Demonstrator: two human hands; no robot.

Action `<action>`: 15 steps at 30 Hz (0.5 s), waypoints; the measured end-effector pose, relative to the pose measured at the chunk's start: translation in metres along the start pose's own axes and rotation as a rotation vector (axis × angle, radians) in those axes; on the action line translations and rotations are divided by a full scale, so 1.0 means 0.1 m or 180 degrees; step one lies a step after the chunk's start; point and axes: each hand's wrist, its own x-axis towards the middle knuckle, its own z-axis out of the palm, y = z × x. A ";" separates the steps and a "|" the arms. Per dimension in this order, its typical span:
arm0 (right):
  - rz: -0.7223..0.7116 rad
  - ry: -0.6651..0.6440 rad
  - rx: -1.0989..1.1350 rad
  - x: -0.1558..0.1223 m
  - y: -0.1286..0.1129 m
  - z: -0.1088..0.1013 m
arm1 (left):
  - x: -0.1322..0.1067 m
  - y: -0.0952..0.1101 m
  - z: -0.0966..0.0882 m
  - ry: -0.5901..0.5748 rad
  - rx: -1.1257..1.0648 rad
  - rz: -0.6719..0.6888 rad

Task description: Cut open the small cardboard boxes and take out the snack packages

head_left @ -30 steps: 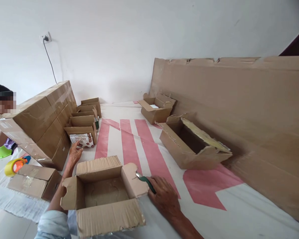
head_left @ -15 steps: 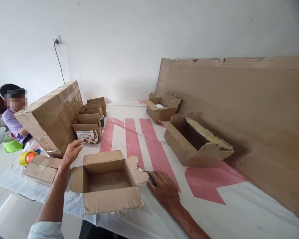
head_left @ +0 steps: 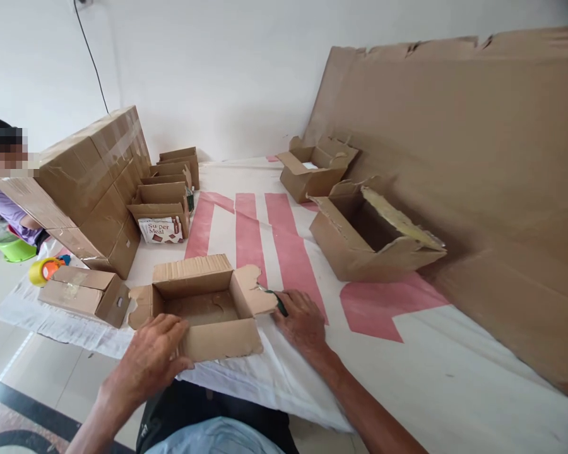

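An open cardboard box (head_left: 222,340) stands in front of me at the table's near edge, its flaps folded outward. My left hand (head_left: 156,353) grips its near flap at the left corner, fingers over the top and thumb on the outer side. By the right flap, my right hand (head_left: 300,318) rests low on the cloth. It is closed around a green-handled tool (head_left: 280,304) with a thin metal tip, which touches or lies just beside that flap. The tool's exact kind is hidden by the hand.
Taped cartons (head_left: 89,170) are stacked at left, with a closed box (head_left: 82,293) and tape rolls (head_left: 42,271) nearby. Narrow open boxes (head_left: 163,195) line the stack. Two open boxes (head_left: 360,246) stand at right before a large cardboard sheet (head_left: 478,189). A person (head_left: 9,195) sits far left.
My left hand has come down from above the box's left side onto its near flap. My right hand keeps the tool by the right flap. The view has tilted downward.
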 end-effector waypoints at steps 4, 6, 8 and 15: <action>0.0027 -0.0093 -0.0050 0.01 0.01 -0.04 | -0.07 0.07 0.42 0.0118 0.0587 -0.0015; 0.0017 -0.0136 -0.0112 0.02 -0.01 -0.07 | -0.08 0.07 0.54 0.0305 0.0720 0.0054; -0.0002 -0.0125 -0.0153 0.02 -0.03 -0.09 | -0.08 0.06 0.60 0.0471 0.0782 0.0160; 0.0139 -0.0092 0.0250 0.01 0.08 -0.04 | 0.00 0.06 0.60 0.0611 0.0681 0.0475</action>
